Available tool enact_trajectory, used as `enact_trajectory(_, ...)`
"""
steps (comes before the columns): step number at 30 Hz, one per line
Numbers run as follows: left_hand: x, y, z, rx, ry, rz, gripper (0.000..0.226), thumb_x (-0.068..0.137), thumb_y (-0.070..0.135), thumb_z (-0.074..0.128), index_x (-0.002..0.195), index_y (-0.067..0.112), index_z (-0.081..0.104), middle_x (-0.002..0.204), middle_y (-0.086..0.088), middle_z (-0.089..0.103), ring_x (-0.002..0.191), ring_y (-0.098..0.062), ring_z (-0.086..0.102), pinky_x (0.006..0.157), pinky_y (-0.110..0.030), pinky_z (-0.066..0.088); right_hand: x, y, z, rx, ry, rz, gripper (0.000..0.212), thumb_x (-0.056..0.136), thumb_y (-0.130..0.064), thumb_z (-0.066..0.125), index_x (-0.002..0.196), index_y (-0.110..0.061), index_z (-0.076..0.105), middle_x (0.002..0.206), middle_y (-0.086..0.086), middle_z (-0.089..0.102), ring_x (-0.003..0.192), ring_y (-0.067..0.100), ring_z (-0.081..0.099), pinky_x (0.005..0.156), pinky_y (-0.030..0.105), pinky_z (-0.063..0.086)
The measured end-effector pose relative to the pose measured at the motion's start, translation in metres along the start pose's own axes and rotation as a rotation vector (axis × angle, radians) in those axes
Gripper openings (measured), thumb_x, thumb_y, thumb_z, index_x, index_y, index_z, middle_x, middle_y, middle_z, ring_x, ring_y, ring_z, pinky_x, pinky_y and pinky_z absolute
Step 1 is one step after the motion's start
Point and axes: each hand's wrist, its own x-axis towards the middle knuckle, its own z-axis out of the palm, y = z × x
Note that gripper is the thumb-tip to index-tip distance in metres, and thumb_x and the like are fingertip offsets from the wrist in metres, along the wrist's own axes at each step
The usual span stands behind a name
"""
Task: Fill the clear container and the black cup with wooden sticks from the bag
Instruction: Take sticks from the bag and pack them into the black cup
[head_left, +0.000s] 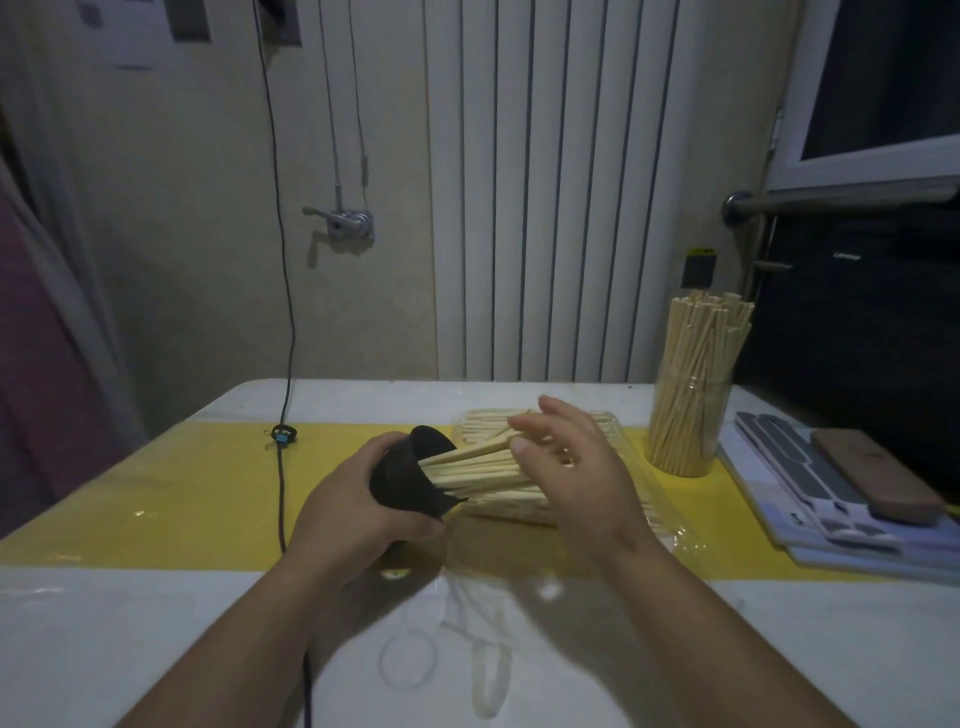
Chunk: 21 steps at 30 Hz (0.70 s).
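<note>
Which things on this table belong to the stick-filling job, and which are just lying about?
Job: black cup, held tilted in the left hand; sticks under the right hand; bag holding more of them; clear container, packed full.
Lying about: black cable; rubber band; brown case on grey sheets.

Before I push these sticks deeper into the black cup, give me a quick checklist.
1. Grip of left hand on black cup: ok.
2. Cup mouth facing wooden sticks: ok.
3. Stick ends inside the cup: ok.
4. Contact of right hand with the sticks: ok.
5. Room left in the cup: cannot tell.
6. Filled clear container upright, off to the side: ok.
</note>
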Motion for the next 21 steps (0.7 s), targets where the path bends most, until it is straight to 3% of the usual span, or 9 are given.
enact_trajectory(4, 0.000, 0.000, 0.000, -0.026, -0.006, 0.004, 0.071, 0.042, 0.029, 0.083, 0.098, 0.064, 0.056, 0.096, 0.033, 0.066, 0.084, 0.010, 0.061, 0.072, -0.030, 0.050, 0.002, -0.003, -0.004, 0.140, 0.087, 0.006, 0.023, 0.092, -0.047, 0.049, 0.105, -0.037, 0.066, 0.129, -0.020, 0.054, 0.114, -0.018, 0.044, 0.089, 0.004, 0.036)
enact_trajectory(7, 0.001, -0.003, 0.000, -0.071, 0.012, -0.013, 0.068, 0.042, 0.027, 0.082, 0.100, 0.054, 0.059, 0.094, 0.031, 0.067, 0.084, 0.008, 0.062, 0.069, -0.027, 0.050, 0.003, -0.001, -0.009, 0.132, 0.222, 0.046, 0.022, 0.093, -0.038, 0.043, 0.095, -0.030, 0.064, 0.105, -0.009, 0.063, 0.099, 0.002, 0.057, 0.082, 0.025, 0.044)
enact_trajectory(10, 0.003, -0.004, 0.000, -0.117, 0.037, -0.042, 0.070, 0.041, 0.025, 0.083, 0.102, 0.050, 0.059, 0.090, 0.032, 0.067, 0.080, 0.009, 0.062, 0.065, -0.023, 0.048, 0.004, 0.004, -0.018, 0.026, 0.235, 0.097, 0.015, 0.093, -0.013, 0.050, 0.091, -0.025, 0.059, 0.097, -0.001, 0.060, 0.087, 0.012, 0.056, 0.068, 0.026, 0.042)
enact_trajectory(14, 0.002, -0.005, -0.001, -0.120, 0.051, -0.056, 0.075, 0.046, 0.019, 0.093, 0.108, 0.044, 0.060, 0.091, 0.026, 0.069, 0.082, 0.009, 0.062, 0.064, -0.020, 0.045, 0.005, 0.008, -0.017, 0.016, 0.172, 0.142, 0.024, 0.084, -0.006, 0.050, 0.077, -0.027, 0.058, 0.081, 0.001, 0.064, 0.079, 0.028, 0.061, 0.067, 0.037, 0.048)
enact_trajectory(19, 0.002, -0.005, -0.002, -0.115, 0.062, -0.057, 0.069, 0.059, 0.006, 0.091, 0.107, 0.045, 0.059, 0.100, 0.019, 0.068, 0.090, -0.001, 0.063, 0.065, -0.020, 0.045, 0.004, 0.010, -0.012, -0.145, -0.088, 0.176, 0.020, 0.080, -0.010, 0.051, 0.067, -0.022, 0.062, 0.066, 0.000, 0.069, 0.062, 0.019, 0.063, 0.062, 0.038, 0.052)
enact_trajectory(21, 0.002, -0.005, -0.002, -0.123, 0.060, -0.062, 0.068, 0.060, 0.006, 0.091, 0.104, 0.046, 0.058, 0.100, 0.018, 0.067, 0.090, -0.002, 0.062, 0.063, -0.019, 0.045, 0.004, 0.011, -0.008, -0.268, -0.247, 0.198, 0.019, 0.074, -0.019, 0.053, 0.064, -0.029, 0.066, 0.070, -0.002, 0.070, 0.069, 0.017, 0.066, 0.069, 0.036, 0.054)
